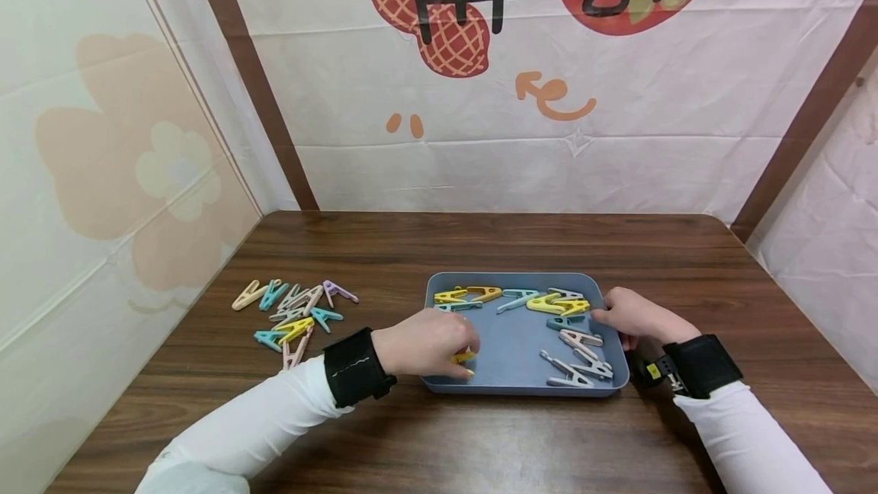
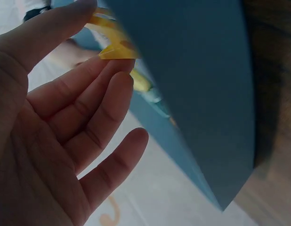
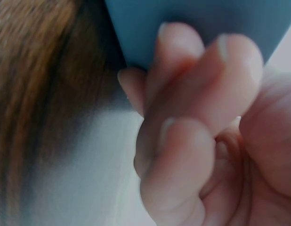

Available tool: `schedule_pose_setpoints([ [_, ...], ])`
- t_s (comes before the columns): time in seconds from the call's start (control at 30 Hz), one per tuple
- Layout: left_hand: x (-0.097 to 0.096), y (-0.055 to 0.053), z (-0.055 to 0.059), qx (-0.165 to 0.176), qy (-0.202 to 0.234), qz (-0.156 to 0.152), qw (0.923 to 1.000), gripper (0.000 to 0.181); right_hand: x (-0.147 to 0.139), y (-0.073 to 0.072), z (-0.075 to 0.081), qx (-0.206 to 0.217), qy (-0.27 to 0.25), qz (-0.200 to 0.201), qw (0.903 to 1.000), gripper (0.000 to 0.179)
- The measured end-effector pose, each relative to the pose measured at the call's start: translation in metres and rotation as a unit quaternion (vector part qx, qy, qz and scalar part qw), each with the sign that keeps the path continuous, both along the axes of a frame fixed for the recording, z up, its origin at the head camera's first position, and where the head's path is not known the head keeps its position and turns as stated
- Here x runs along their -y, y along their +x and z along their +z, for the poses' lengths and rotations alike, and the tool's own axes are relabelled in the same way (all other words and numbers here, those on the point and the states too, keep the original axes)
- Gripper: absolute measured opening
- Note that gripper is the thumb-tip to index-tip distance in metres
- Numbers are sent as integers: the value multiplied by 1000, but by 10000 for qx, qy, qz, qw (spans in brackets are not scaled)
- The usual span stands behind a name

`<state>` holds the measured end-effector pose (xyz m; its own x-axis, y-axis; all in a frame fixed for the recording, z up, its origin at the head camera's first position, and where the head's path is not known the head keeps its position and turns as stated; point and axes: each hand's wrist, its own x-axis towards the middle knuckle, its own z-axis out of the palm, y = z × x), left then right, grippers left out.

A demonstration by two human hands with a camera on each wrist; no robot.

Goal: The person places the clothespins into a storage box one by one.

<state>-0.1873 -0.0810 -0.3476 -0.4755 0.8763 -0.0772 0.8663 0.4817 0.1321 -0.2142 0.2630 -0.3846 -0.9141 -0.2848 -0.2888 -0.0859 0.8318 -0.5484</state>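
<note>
My left hand is over the left side of the blue-grey plastic tray. Between its thumb and fingertips it pinches a yellow clothespin, mostly hidden by the hand in the head view. The other fingers are loosely bent beside the tray's wall in the left wrist view. My right hand holds the tray's right side, thumb at the rim and curled fingers against the outer wall. Along the tray's back and right side lie several clothespins, among them a yellow one, a light blue one and a pale pink one.
Left of the tray, a loose pile of clothespins in several colours lies on the wooden table, including a purple one and a blue one. A printed white cloth hangs behind the table, with more cloth at both sides.
</note>
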Motion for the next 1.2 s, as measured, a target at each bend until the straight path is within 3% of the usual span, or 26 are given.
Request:
schedule_pose_setpoints([
  [0.27,-3,0,-9,17,-364,-87,9993,20,0,0,1,-26,-24,24,10000,24],
  [0.57,-2,2,-10,-369,-644,-126,9972,22,0,-3,0,13,12,23,10000,26],
  [0.83,0,4,-10,-508,-685,-135,9963,22,0,-1,-2,-5,-30,7,10000,26],
  [1.03,7,3,-11,-319,-368,-103,9988,19,-1,-2,-2,34,-64,53,10000,25],
  [1.2,22,-1,-8,-20,487,172,9987,24,-1,-1,0,-20,-34,12,10000,25],
])
